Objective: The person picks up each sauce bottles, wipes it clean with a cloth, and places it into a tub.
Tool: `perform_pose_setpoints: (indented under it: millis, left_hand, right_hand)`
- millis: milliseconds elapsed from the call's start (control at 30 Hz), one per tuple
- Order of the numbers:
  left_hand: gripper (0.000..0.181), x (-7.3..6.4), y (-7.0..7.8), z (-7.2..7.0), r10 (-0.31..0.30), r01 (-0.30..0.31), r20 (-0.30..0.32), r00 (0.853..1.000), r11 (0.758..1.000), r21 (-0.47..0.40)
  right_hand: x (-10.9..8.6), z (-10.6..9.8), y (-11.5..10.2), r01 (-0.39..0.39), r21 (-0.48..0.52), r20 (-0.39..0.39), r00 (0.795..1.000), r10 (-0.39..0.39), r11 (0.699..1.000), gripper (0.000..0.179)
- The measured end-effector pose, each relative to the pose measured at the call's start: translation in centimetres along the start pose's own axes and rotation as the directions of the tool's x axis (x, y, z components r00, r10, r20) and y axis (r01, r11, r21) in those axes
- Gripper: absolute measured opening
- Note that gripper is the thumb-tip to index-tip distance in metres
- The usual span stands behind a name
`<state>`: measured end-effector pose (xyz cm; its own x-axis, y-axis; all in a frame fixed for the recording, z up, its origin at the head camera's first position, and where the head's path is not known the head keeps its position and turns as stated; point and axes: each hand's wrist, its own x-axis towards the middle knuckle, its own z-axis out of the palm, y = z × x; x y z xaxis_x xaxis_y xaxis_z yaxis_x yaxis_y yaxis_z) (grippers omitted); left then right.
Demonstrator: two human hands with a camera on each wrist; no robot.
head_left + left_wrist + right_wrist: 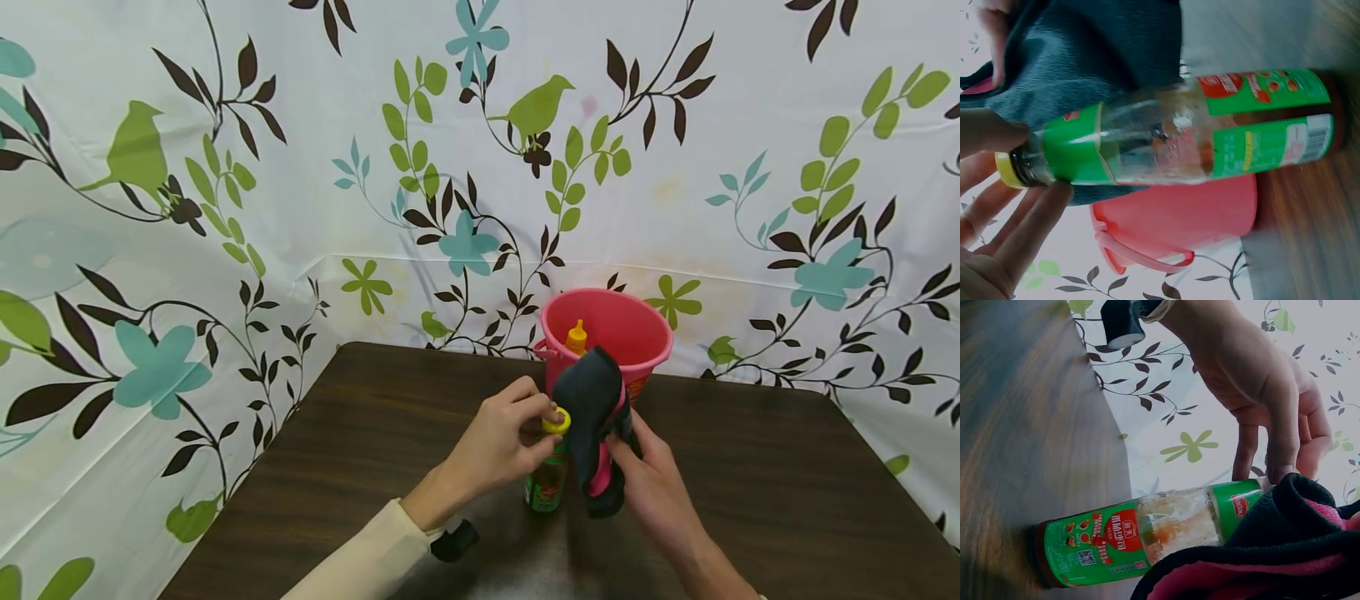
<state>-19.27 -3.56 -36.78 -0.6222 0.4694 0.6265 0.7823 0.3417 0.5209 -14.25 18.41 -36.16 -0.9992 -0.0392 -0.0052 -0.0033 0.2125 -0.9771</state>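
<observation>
A glass bottle (546, 487) with green labels and a yellow cap (557, 422) stands about upright on the table. My left hand (495, 435) pinches it at the neck, just below the cap. Reddish-brown residue shows through the glass of the bottle (1154, 140) in the left wrist view. On the right, my right hand (660, 483) grips a folded dark cloth (588, 387) with a pink underside. This cloth hangs close beside the bottle neck; in the right wrist view the cloth (1241, 562) covers part of the bottle's upper end.
Behind the cloth stands a pink bucket (618, 321) with a side handle. Inside it is an orange-yellow squeeze bottle (576, 338) with a pointed nozzle. The dark wooden table (780, 475) meets a patterned curtain (300, 208) at the back and sides.
</observation>
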Motion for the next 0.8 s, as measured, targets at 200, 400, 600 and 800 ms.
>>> perform_pose_setpoints:
  millis: [200,400,600,800]
  left_hand:
    - [0.019,0.1,0.3,-0.2,-0.112,0.113,0.013,0.994,0.989,-0.098]
    - [0.024,0.1,0.7,-0.2,-0.24,0.241,0.026,0.97,0.959,-0.147]
    - [0.032,0.2,1.2,-0.4,-0.438,0.451,0.107,0.893,0.861,-0.235]
    - [0.03,0.4,1.4,-0.5,-0.498,0.515,0.129,0.857,0.827,-0.227]
  right_hand:
    - [-0.1,0.2,0.5,0.007,0.018,0.012,1.0,-0.007,1.0,0.042]
    - [-0.3,0.4,0.7,0.026,0.042,0.045,0.999,-0.028,0.999,0.045]
    - [-0.4,0.7,0.6,0.03,0.039,0.036,0.999,-0.032,0.999,0.043]
    - [-0.3,1.0,0.7,-0.011,0.052,0.08,0.997,0.007,0.999,0.051]
